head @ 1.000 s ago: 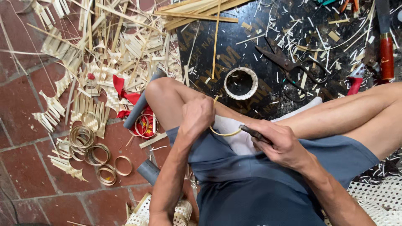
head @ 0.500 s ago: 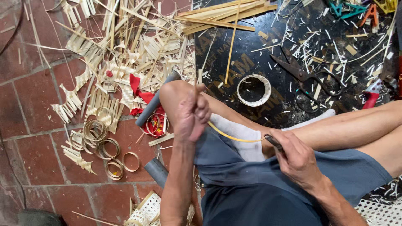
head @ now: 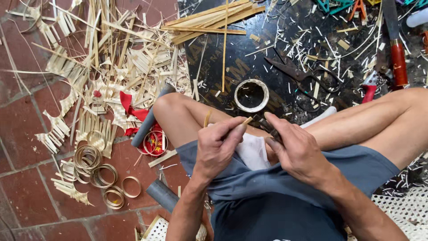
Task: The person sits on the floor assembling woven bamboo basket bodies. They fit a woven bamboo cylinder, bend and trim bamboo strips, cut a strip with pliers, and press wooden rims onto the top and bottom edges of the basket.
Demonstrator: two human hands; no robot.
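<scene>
landmark: the white ring of tape [head: 252,95], lying on the black board [head: 285,58].

- far left of the ring: bamboo offcuts [head: 102,67] lying strewn over the brick floor [head: 22,147].
- lower left of the ring: thin coiled bamboo hoops [head: 96,172] resting on the bricks.
- left of the ring: a grey pipe [head: 149,118] leaning beside the bent knee, over red scraps.
- just below the ring, left: the left hand [head: 218,145] pinching together on a thin bamboo strip [head: 245,120], curling over the lap.
- just below the ring, right: the right hand [head: 296,149] clamping a dark blade [head: 269,125] against the strip's end.
- right of the ring: black scissors [head: 307,73] lying on the board.
- far right of the ring: a red-handled knife [head: 394,44] lying.
</scene>
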